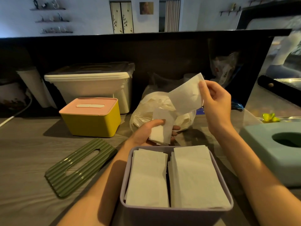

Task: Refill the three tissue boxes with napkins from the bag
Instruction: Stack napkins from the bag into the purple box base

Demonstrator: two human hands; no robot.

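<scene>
No text, label, brand or number can be read anywhere. The crumpled plastic bag point(225, 69) far right against the dark back panel carries red and dark print, too blurred to make out. A blue packet point(237, 106) at the right also shows nothing legible.

Left hand point(147, 132) gripping a small stack of napkins point(160, 133) above the open purple box point(175, 211), already holding two napkin piles. Right hand point(215, 98) pinching one loose napkin point(185, 97) over the plastic bag point(146, 111). Sitting on the tabletop point(24, 160): green ribbed lid point(78, 167), yellow box point(91, 123) under a pink lid, pale blue box point(273, 154), possibly empty.
</scene>
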